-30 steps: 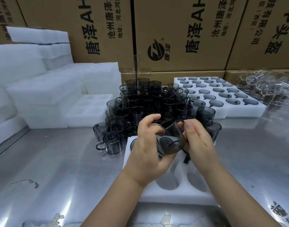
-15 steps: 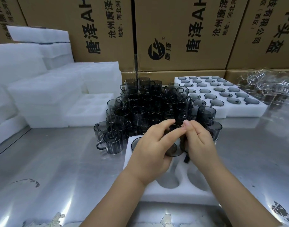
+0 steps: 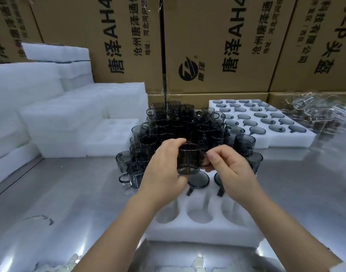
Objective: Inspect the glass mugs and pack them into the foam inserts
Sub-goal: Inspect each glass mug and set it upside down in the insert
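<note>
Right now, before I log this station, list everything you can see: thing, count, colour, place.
held mug: one, smoky grey, above the near insert
packed mugs: two visible, grey, in the near insert behind its empty front row
near insert: one, white foam, under the hands
loose mugs: many, grey, clustered behind the near insert
filled insert: one, white, back right, grey mugs in its cavities
clear mugs: a pile, clear, far right
foam stacks: several, white, left
cartons: several, brown, behind
table: one, silver metal, under everything
left hand: grips the held mug's body
right hand: pinches its handle
</note>
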